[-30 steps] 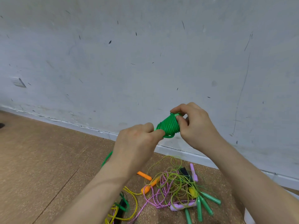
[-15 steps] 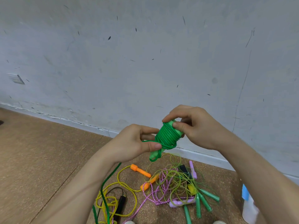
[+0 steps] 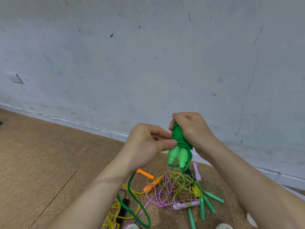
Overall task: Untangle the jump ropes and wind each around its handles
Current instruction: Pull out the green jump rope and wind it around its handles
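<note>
Scuffed white wall (image 3: 148,63) above a brown cork floor (image 3: 49,162). The left hand (image 3: 145,146) pinches the green jump rope (image 3: 179,138), wound round its pale green handles (image 3: 177,156), which point down; the right hand (image 3: 193,131) grips the coil's top. Below both hands lie tangled ropes (image 3: 171,184).

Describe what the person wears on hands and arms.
Nothing shows: the left hand and right hand are bare, with no gloves, rings or watch. The left forearm and right forearm are bare too, with no sleeve in view.
</note>
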Demonstrator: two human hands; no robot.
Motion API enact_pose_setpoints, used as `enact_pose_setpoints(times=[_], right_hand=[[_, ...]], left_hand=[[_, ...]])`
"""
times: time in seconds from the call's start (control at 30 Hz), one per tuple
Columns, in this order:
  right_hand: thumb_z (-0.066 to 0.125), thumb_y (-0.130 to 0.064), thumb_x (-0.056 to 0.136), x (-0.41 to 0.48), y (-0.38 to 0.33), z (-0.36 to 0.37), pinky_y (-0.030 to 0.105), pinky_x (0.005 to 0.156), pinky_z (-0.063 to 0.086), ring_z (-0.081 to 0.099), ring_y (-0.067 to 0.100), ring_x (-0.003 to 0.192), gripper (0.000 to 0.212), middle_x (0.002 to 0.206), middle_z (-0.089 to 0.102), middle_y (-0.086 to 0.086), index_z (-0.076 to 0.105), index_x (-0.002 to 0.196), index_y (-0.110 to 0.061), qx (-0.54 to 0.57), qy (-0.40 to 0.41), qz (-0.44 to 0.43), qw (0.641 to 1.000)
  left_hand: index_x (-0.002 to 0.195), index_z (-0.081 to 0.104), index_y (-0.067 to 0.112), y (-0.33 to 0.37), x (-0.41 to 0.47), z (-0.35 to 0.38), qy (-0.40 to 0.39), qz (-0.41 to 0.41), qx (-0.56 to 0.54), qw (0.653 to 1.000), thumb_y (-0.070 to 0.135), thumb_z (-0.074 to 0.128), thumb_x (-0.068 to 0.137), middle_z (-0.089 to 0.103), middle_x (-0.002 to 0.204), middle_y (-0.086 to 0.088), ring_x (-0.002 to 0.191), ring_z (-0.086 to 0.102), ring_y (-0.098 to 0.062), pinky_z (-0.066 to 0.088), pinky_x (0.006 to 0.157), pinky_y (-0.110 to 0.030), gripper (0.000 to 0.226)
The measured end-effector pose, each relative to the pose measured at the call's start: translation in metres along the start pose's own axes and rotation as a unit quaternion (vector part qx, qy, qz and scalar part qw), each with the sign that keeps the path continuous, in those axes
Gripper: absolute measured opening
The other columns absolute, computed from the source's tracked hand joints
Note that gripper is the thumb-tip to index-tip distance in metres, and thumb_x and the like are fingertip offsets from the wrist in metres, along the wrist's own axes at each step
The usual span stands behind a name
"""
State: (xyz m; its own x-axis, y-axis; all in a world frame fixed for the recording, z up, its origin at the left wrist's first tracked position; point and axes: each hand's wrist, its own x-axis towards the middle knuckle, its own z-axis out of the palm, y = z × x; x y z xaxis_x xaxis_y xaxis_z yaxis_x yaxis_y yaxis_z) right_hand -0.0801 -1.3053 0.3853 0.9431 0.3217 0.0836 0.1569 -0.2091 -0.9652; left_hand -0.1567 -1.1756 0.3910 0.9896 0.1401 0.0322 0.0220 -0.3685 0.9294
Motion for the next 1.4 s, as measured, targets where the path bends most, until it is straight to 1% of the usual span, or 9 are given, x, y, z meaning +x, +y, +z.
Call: enact_pose_setpoints(times=[0.17,0.37,0.63,0.73,0.87,1.0,1.1,1.23,1.4], right_hand=[[0.049,-0.017,0.095,-0.001,-0.01,-0.002,0.029,0.052,0.043,0.051,0.021,0.049,0.039,0.055,0.056,0.011,0.061,0.059,-0.008,0.133,-0.024,-0.005,0.991],[0.046,-0.019,0.095,-0.004,-0.021,0.0,0.031,0.055,0.043,0.052,0.025,0.05,0.044,0.054,0.052,0.014,0.058,0.053,-0.009,0.336,-0.006,0.015,0.942],[0.042,-0.027,0.095,-0.005,-0.01,0.009,0.027,0.07,0.051,0.064,0.016,0.076,0.042,0.083,0.073,0.012,0.071,0.075,-0.006,0.194,0.051,-0.082,0.976],[0.039,-0.039,0.097,0.002,-0.004,0.005,0.018,0.08,0.049,0.063,0.003,0.089,0.04,0.098,0.072,-0.004,0.074,0.098,-0.02,0.089,0.069,-0.103,0.988],[0.052,-0.038,0.091,0.01,-0.002,-0.011,0.044,0.095,0.051,0.064,0.008,0.103,0.023,0.104,0.07,-0.015,0.073,0.101,-0.032,-0.046,-0.02,-0.057,0.997],[0.045,-0.043,0.095,0.009,-0.003,-0.008,0.035,0.075,0.049,0.06,0.018,0.084,0.032,0.086,0.066,-0.004,0.066,0.087,-0.021,-0.253,-0.03,-0.004,0.967],[0.047,-0.038,0.092,0.01,0.0,-0.007,0.035,0.054,0.034,0.042,0.022,0.054,0.047,0.05,0.041,0.004,0.043,0.053,-0.011,-0.277,0.038,-0.051,0.959],[0.053,-0.025,0.089,0.013,-0.002,-0.015,0.036,0.054,0.037,0.041,0.021,0.053,0.038,0.059,0.048,0.02,0.055,0.059,-0.001,-0.173,0.053,-0.101,0.978],[0.055,-0.014,0.09,0.009,-0.006,-0.013,0.023,0.051,0.032,0.042,0.011,0.051,0.034,0.052,0.046,0.004,0.058,0.059,0.0,-0.035,0.022,-0.091,0.995]], left_hand=[[0.072,0.072,0.013,-0.008,0.004,-0.006,-0.062,-0.036,-0.199,0.977,0.004,0.079,0.066,0.067,0.059,-0.007,0.043,0.044,-0.008,0.035,0.044,-0.017,0.012],[0.067,0.069,0.016,-0.013,0.001,0.006,-0.22,-0.085,-0.331,0.914,0.035,0.079,0.07,0.059,0.061,0.0,0.04,0.032,-0.003,0.011,0.042,-0.018,0.021],[0.112,0.06,0.007,-0.026,-0.001,0.012,-0.193,-0.092,-0.418,0.883,0.029,0.083,0.066,0.053,0.067,-0.009,0.036,0.033,-0.005,0.02,0.036,-0.012,0.057],[0.119,0.064,0.016,-0.018,0.001,0.013,-0.103,-0.087,-0.376,0.917,0.019,0.075,0.073,0.054,0.063,-0.007,0.038,0.029,-0.007,0.019,0.037,-0.015,0.047],[0.12,0.06,0.041,-0.012,0.002,-0.002,0.043,-0.003,-0.037,0.998,0.028,0.088,0.06,0.073,0.079,0.006,0.064,0.067,-0.009,0.053,0.066,-0.027,0.067],[0.129,0.047,0.051,0.0,-0.014,0.02,0.061,0.081,0.275,0.956,0.053,0.077,0.067,0.069,0.085,0.014,0.079,0.06,-0.002,0.042,0.068,-0.017,0.069],[0.123,0.052,0.054,-0.001,-0.008,0.018,0.026,0.037,0.152,0.987,0.044,0.081,0.066,0.07,0.081,0.014,0.059,0.058,0.002,0.041,0.058,-0.015,0.064],[0.116,0.064,0.022,-0.003,0.002,-0.006,-0.037,-0.021,0.002,0.999,0.009,0.08,0.073,0.075,0.087,0.002,0.072,0.069,-0.011,0.054,0.072,-0.026,0.048],[0.081,0.074,0.016,0.003,0.004,-0.017,-0.009,-0.011,-0.003,1.0,0.007,0.082,0.068,0.075,0.073,-0.001,0.07,0.071,-0.009,0.055,0.069,-0.02,0.018]])
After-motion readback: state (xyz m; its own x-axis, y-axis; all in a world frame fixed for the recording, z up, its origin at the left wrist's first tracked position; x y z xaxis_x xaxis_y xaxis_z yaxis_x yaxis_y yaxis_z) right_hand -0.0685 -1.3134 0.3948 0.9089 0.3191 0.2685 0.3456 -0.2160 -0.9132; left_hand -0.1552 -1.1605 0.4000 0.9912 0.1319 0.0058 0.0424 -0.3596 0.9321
